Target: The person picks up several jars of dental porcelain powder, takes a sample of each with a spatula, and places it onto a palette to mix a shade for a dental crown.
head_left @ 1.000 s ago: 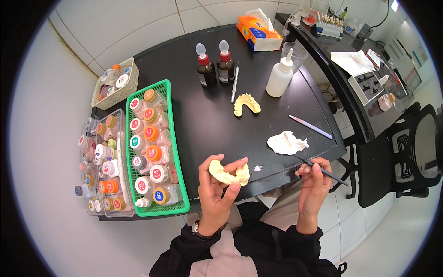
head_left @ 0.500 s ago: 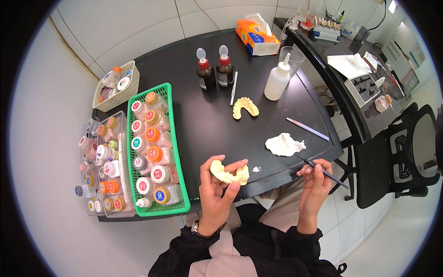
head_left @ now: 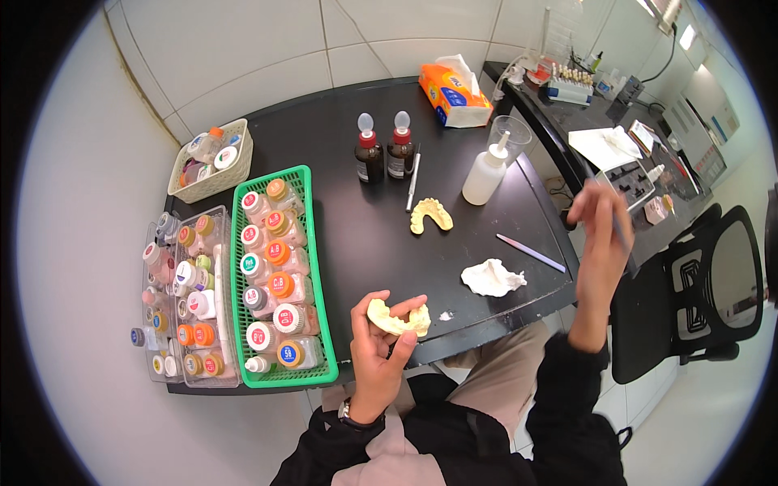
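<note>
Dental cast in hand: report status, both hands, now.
Left hand grips yellow dental cast over table edge. Right hand raised off to the right, thin tool blurred. Second cast lies apart on table. Nothing obstructs.

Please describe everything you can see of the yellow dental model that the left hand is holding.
The pale yellow, horseshoe-shaped dental model looks like cast plaster or stone, with a matte, lumpy surface. The left hand holds it above the near edge of the black table, with fingers curled under it and the thumb on its right end. Its arch lies roughly level. Single teeth are too small to tell. Nothing else touches it; a similar yellow cast lies apart on the table.
</note>
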